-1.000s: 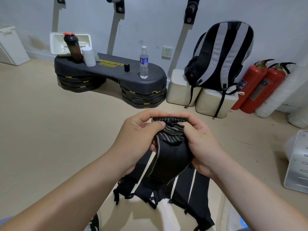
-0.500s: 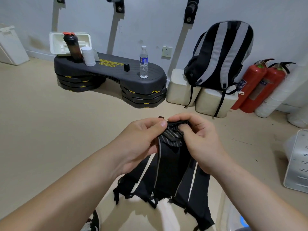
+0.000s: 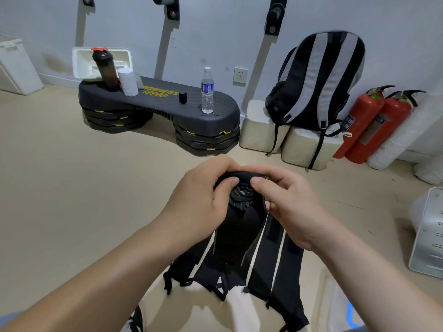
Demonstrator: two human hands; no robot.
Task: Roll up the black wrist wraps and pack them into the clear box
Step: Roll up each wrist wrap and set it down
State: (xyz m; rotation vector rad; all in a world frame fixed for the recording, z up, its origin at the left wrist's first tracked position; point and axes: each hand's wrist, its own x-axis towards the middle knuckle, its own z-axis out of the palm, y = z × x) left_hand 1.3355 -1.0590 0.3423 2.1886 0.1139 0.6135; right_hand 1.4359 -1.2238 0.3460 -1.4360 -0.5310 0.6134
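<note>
Our left hand [image 3: 196,207] and right hand [image 3: 290,209] both pinch the top of one black fabric wrist wrap [image 3: 236,233], mid-air; roll barely begun, we judge. More black wraps [image 3: 275,264] beneath, unrolled. Nothing packed yet.

Yellow "OINFI" over "PRO" on the black step platform [image 3: 155,104]

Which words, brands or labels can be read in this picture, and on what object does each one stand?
"OINFIT", yellow, beginning hidden behind a white cup: top of the black step platform.
"PRO", yellow, framed, just below it: same platform.
Water bottle label: too small to read.
Fire extinguishers labels: too blurred to read.
</note>
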